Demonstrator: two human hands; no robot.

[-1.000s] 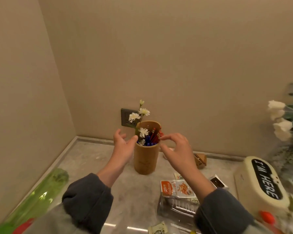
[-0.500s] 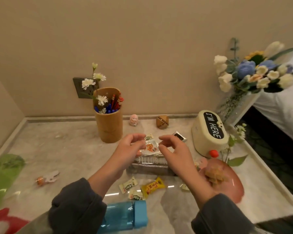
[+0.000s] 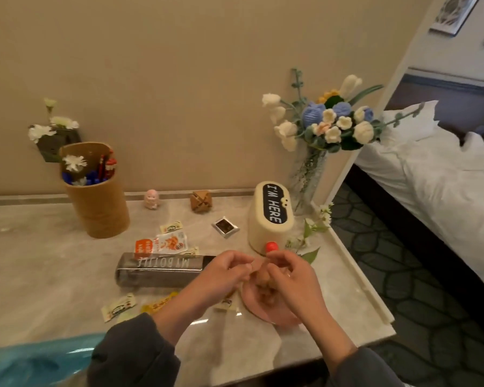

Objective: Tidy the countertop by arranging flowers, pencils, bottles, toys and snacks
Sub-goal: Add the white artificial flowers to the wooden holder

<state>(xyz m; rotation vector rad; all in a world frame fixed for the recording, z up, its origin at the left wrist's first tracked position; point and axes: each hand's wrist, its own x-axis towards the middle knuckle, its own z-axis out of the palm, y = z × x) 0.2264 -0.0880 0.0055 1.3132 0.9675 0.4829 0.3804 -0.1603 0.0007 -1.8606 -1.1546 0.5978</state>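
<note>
A wooden cup [image 3: 95,196] stands at the back left of the countertop [image 3: 39,261], holding red and blue pencils [image 3: 102,170] and a few white flowers [image 3: 73,162]. At the back right a glass vase [image 3: 308,177] holds one bouquet [image 3: 330,121] of white and blue blooms, and a loose flower sprig [image 3: 315,230] lies beside it. A cream box [image 3: 266,227] lettered "I'M HERE" stands shut, so what it contains cannot be seen. The pink plate [image 3: 259,312] near the front edge holds brown snack pieces [image 3: 263,277]. Both hands hover over it, the left hand [image 3: 224,275] and right hand [image 3: 288,277] with fingers curled and fingertips nearly meeting; blur hides whether either pinches anything. Two bottles lie on their sides: a dark bottle [image 3: 162,269] in the middle and a blue bottle [image 3: 31,361] at the near left. Two toys stand by the wall, a pink figurine [image 3: 151,199] and a wooden puzzle ball [image 3: 201,201]. Five snack packets [image 3: 162,244] lie scattered in plain sight around the dark bottle.
</note>
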